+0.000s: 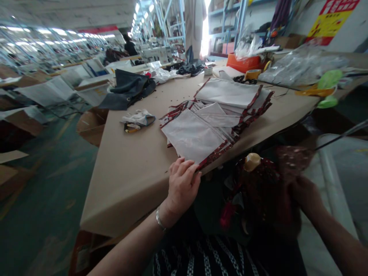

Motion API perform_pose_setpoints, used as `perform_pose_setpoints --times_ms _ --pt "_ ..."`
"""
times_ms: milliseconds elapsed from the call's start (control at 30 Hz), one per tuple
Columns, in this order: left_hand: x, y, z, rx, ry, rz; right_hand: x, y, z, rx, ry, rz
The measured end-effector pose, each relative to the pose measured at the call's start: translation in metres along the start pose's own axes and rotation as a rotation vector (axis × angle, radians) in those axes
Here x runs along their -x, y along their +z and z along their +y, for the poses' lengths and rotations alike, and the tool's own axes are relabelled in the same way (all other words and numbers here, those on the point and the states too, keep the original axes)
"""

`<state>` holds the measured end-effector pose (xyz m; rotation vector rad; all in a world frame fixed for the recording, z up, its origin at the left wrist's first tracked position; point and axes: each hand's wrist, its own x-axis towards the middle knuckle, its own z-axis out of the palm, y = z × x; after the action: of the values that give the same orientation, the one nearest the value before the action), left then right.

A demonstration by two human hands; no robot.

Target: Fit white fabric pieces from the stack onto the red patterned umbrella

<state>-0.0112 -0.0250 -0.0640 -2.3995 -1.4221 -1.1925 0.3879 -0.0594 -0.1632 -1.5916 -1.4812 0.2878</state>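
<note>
My left hand (pixel 183 186), with a silver bracelet at the wrist, is at the table's front edge. Its bent fingers close on the near corner of a white fabric piece (pixel 192 134) edged in dark red print. That piece lies on top of a loose stack of similar ones. Another pile of white pieces (pixel 230 92) with red edges lies just behind. Low on the right, in shadow, my right hand (pixel 306 193) grips a dark red patterned cloth (pixel 293 165). Its fingertips are partly hidden by the cloth and dimness.
Brown paper covers the table (pixel 129 172). On it are a white work glove (pixel 138 118), dark folded fabric (pixel 129 90), an orange box (pixel 244 62), tape (pixel 253 74) and clear plastic bags (pixel 304 63). A cardboard box (pixel 92 124) stands left. Below right hangs a red cloth bundle (pixel 255 184).
</note>
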Motion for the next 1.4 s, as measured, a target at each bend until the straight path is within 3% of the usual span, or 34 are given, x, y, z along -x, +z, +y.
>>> perform_pose_setpoints --times_ms 100,167,233,300,367,433,500,600,700,767,833,933,1033,1100,1200,1267,1333,1400 --pt "-0.006 0.006 0.001 -0.044 -0.005 -0.020 0.003 0.004 0.002 0.174 0.242 0.029" --pt "-0.010 0.008 0.002 -0.047 -0.013 -0.023 -0.004 0.003 -0.030 0.190 0.277 0.052" --pt "-0.015 0.009 0.003 -0.038 -0.016 -0.014 -0.014 0.006 -0.085 0.117 0.087 0.092" --pt "-0.019 0.010 0.004 -0.019 -0.020 0.022 -0.025 0.019 -0.150 0.075 -0.306 0.065" --pt "-0.022 0.009 0.006 -0.001 -0.026 0.079 -0.036 0.043 -0.207 0.082 -0.622 -0.120" --pt "-0.024 0.007 0.008 0.009 -0.022 0.130 -0.048 0.074 -0.243 0.227 -0.758 -0.275" --pt "-0.026 0.003 0.009 0.008 -0.005 0.157 -0.064 0.102 -0.257 0.384 -0.774 -0.347" --pt "-0.026 -0.006 0.005 0.024 0.030 0.172 -0.094 0.117 -0.255 0.509 -0.683 -0.314" --pt "-0.024 -0.011 -0.003 0.071 -0.037 0.167 -0.111 0.099 -0.249 0.496 -0.547 -0.175" --pt "-0.024 -0.011 -0.006 0.162 -0.210 0.153 -0.104 0.080 -0.246 0.437 -0.511 -0.135" --pt "-0.025 -0.010 0.001 0.392 -0.460 0.138 -0.083 0.064 -0.238 0.382 -0.528 -0.141" --pt "-0.027 -0.010 0.028 0.924 -0.772 0.132 -0.036 0.056 -0.214 0.349 -0.527 -0.167" --pt "-0.027 -0.008 0.063 1.333 -0.919 0.120 0.010 0.058 -0.186 0.221 -0.350 -0.280" --pt "-0.022 -0.002 0.078 1.469 -1.017 0.056 0.032 0.057 -0.174 -0.018 -0.153 -0.349" --pt "-0.011 0.009 0.085 1.421 -1.090 -0.181 0.052 0.047 -0.169 -0.472 0.263 -0.342" --pt "-0.004 0.014 0.085 1.349 -1.061 -0.499 0.059 0.039 -0.172 -0.684 0.508 -0.352" --pt "-0.001 0.015 0.087 1.392 -1.073 -0.809 0.063 0.033 -0.176 -0.776 0.613 -0.429" --pt "-0.004 0.013 0.091 1.504 -1.143 -0.945 0.066 0.026 -0.180 -0.784 0.619 -0.528"
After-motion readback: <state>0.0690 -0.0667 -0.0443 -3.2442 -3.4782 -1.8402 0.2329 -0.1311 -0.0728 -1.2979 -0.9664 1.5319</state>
